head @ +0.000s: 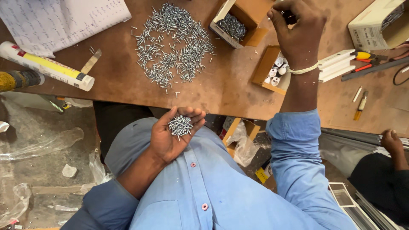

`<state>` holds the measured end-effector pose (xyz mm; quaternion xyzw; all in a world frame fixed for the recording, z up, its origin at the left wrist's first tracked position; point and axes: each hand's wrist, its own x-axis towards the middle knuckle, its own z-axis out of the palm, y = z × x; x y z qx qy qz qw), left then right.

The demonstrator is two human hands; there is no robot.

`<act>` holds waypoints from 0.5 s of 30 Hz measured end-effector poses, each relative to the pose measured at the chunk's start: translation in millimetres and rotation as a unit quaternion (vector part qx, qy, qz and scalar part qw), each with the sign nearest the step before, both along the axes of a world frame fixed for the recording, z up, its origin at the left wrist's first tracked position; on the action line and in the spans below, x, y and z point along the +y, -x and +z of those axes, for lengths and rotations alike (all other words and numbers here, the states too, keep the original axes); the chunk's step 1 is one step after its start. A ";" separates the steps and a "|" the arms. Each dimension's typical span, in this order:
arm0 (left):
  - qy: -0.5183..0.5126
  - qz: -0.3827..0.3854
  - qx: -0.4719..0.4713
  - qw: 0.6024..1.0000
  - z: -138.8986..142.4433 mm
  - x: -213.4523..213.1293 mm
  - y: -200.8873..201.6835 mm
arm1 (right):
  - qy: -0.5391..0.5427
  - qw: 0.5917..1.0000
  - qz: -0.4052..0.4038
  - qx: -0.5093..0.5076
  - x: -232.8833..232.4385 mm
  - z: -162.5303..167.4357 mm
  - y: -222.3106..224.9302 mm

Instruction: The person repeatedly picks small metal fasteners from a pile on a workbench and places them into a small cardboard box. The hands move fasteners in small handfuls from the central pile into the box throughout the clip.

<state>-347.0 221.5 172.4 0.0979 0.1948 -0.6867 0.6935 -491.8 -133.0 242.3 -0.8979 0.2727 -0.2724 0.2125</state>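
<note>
Fingers (194, 114) cupped, shiny steel screws (180, 125) (small heap)

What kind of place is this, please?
Probably a small workshop: a pile of loose screws on a worn wooden table, cardboard boxes of small parts, and pliers.
</note>
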 end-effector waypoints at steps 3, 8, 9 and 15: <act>-0.004 -0.002 -0.002 1.000 0.9 -0.1 -0.4 | 0.011 1.000 0.001 0.011 -2.3 1.0 0.2; -0.007 -0.003 -0.009 1.000 -0.6 0.2 -1.8 | 0.031 0.999 0.000 0.013 -7.9 2.7 -1.4; -0.007 -0.001 -0.008 1.000 -0.9 0.2 -1.7 | 0.031 0.999 -0.004 0.013 -8.6 3.1 -1.9; -0.017 0.001 0.008 1.000 -0.5 -4.7 -2.7 | 0.019 0.999 -0.028 0.026 -13.3 7.9 -4.2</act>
